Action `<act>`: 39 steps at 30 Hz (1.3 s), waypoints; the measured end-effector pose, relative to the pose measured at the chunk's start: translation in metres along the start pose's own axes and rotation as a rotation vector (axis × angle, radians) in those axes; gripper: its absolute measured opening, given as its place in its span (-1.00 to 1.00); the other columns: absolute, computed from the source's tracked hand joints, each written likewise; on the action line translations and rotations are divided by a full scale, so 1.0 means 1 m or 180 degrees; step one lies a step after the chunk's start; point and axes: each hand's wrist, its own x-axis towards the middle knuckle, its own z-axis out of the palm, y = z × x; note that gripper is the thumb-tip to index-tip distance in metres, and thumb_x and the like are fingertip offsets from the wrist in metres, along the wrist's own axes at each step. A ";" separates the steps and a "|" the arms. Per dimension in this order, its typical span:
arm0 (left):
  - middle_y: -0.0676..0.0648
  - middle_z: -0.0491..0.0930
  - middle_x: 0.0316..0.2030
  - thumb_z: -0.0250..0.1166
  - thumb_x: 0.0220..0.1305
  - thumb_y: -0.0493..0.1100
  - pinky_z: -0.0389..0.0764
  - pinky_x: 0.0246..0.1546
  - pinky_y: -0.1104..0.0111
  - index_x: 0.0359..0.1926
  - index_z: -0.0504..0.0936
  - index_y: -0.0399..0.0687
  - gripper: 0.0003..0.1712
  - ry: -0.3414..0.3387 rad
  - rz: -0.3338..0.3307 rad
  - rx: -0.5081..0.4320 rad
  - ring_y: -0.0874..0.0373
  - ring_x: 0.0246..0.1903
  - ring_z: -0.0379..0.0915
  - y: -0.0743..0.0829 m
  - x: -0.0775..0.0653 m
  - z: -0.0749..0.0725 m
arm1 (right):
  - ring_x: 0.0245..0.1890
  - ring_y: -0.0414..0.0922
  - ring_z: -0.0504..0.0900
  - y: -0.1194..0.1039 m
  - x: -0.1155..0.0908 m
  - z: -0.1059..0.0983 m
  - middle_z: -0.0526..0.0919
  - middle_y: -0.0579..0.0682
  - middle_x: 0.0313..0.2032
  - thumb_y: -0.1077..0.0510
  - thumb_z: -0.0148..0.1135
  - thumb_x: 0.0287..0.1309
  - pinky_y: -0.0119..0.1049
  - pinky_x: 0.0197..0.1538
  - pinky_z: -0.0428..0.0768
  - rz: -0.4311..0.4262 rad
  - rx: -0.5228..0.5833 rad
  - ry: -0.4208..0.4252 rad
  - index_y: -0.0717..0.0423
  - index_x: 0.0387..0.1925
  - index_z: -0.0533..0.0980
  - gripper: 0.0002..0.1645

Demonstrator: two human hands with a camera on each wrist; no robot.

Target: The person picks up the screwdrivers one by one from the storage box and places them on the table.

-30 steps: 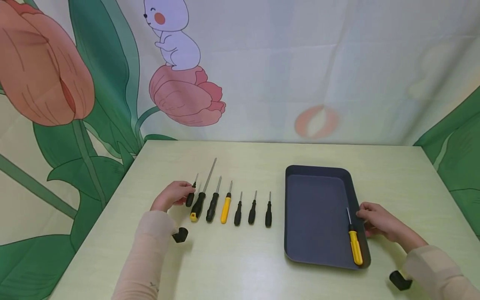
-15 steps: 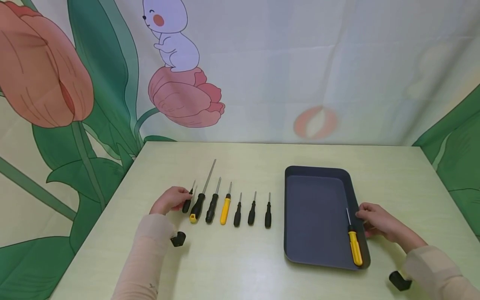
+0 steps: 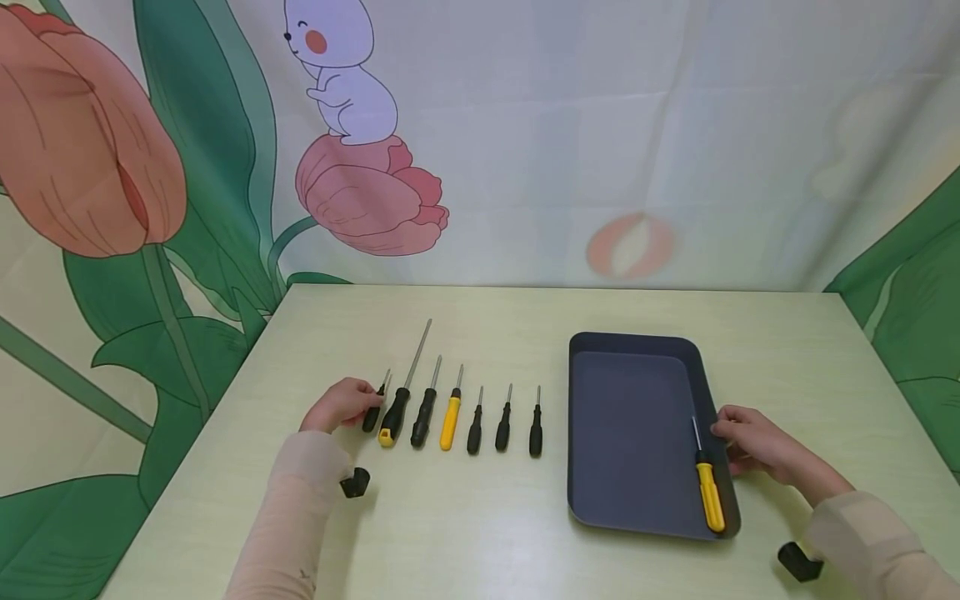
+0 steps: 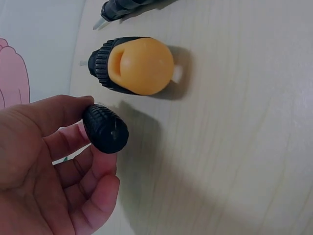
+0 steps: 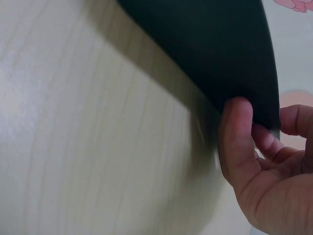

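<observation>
My left hand (image 3: 343,405) pinches a small black-handled screwdriver (image 3: 371,418) at the left end of a row of screwdrivers. Seen from the left wrist, its ribbed black handle (image 4: 105,129) sits between thumb and fingertips, butt end toward the camera, its shadow falling on the table. Beside it lies a bigger black screwdriver with a yellow butt (image 3: 394,415). On the right, my right hand (image 3: 756,443) grips the right rim of a dark rectangular tray (image 3: 630,442). The right wrist view has thumb and fingers on either side of the tray's wall (image 5: 230,54). Inside the tray rests a yellow-handled screwdriver (image 3: 709,496).
Rightward along the row lie a black screwdriver (image 3: 423,418), a yellow one (image 3: 451,422) and three small black ones, the last (image 3: 536,433) nearest the tray. Behind the pale wooden table (image 3: 465,533) hangs a printed curtain (image 3: 525,150).
My left hand has shifted slightly toward the near left with the small black screwdriver, which also sits lower in the head view. The right hand and tray stay put.
</observation>
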 end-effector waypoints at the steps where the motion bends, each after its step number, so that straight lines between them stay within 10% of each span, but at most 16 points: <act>1: 0.04 0.24 -0.76 0.09 0.20 -0.12 0.19 -0.67 0.46 -0.33 0.46 -0.25 -0.76 0.0006 -0.0002 0.0013 0.24 -0.74 0.14 0.000 0.000 0.000 | -0.53 -0.17 0.48 0.000 0.000 0.000 0.40 -0.04 -0.45 0.18 -0.18 0.19 -0.31 -0.48 0.52 0.0000 -0.0003 -0.0003 0.17 -0.42 0.21 -0.87; 39: 0.02 0.29 -0.72 0.14 0.09 -0.12 0.26 -0.68 0.45 -0.36 0.46 -0.21 -0.79 0.0278 -0.0231 0.0460 0.21 -0.74 0.22 -0.002 0.009 0.007 | -0.52 -0.16 0.48 -0.001 -0.001 0.000 0.39 -0.03 -0.45 0.18 -0.18 0.20 -0.31 -0.47 0.52 -0.0011 0.0002 -0.0017 0.18 -0.41 0.21 -0.86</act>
